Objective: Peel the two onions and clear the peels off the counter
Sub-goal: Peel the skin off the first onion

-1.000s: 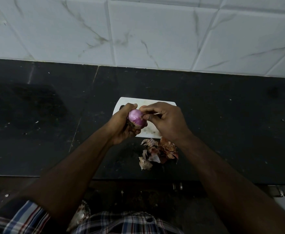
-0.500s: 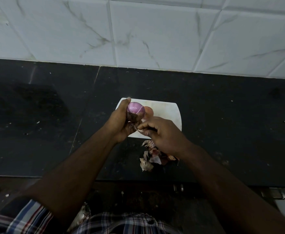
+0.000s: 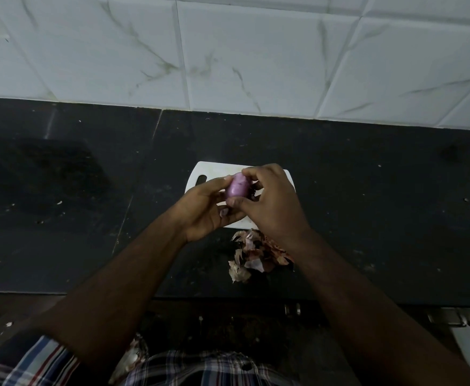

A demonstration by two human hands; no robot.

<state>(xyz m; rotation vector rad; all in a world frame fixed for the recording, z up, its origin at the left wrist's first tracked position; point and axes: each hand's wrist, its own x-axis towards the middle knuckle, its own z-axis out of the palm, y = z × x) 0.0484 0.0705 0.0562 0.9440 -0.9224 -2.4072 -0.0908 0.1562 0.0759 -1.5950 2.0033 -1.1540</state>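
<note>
Above the white cutting board (image 3: 285,178), held clear of the black counter (image 3: 381,218): one onion (image 3: 238,187), pale purple and glossy, most of its dry skin apparently off

Left hand (image 3: 203,210): cupped under and behind the onion, fingers curled round its near side, carrying its weight

Right hand (image 3: 270,199): fingers and thumb closed on the onion's right end, where a dark ragged scrap shows; whether that scrap is skin or root cannot be told from here

Second onion: not visible; the hands cover the middle of the board, so it may lie hidden beneath them

Peels (image 3: 253,256): a loose heap of brown and pinkish flakes on the counter, just beside the board's near edge and partly under the right wrist. Uncleared

Step in hand, as judged: stripping the last scraps from the onion's end. Advice for doing it well:
- Let the left hand stay the anchor and turn the onion, so the right only has to pinch and pull
- Take the scrap close to where it joins, then draw it along the onion's length; a pull from the loose tip would likely tear it short
- Keep the work over the heap or the board, so that flakes fall where they can be gathered in one sweep
- The bare surface looks slippery; a firm cupping grip should stop it squirting out

Remaining, as judged: set this onion down, then gather the heap
</note>
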